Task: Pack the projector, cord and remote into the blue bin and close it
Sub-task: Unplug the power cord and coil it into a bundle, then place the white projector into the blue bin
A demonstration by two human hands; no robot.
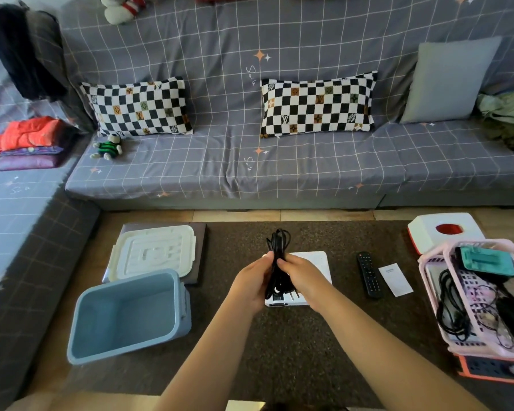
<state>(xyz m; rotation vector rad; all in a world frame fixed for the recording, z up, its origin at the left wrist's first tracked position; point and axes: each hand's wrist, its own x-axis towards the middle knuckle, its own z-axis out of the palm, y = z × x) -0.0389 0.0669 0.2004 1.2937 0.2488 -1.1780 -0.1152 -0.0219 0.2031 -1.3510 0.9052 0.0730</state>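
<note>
Both hands grip a bundled black cord (276, 264) upright above the white projector (312, 268): the left hand (250, 284) is clamped on its left side, the right hand (301, 277) on its right. The blue bin (125, 318) stands open and empty at left, its white lid (152, 252) just behind. The remote (369, 274) lies right of the projector beside 1 white card (395, 279).

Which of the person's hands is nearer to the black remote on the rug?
The right hand. It grips the cord bundle just left of the remote; the left hand grips the cord's far side, farther away.
</note>
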